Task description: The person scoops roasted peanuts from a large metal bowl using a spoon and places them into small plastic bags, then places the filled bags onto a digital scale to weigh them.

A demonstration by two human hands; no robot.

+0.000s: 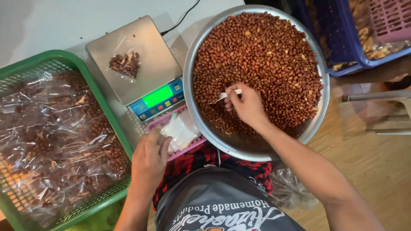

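Right hand (245,105) is pinching a small white spoon (223,96), its tip dipping into red-brown peanuts (261,55) filling the wide metal basin (320,107). Left hand (150,157) is gripping clear plastic bags (182,131) in a pink tray (159,123), just left of the basin. Beyond that tray, a scale (141,60) is carrying a small filled bag (125,64); a green basket (112,115) is sitting farther left of the basin.

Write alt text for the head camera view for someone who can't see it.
A right hand holds a small white scoop over a metal basin of red-brown peanuts. The left hand rests on clear bags beside a scale and a green basket of filled bags.
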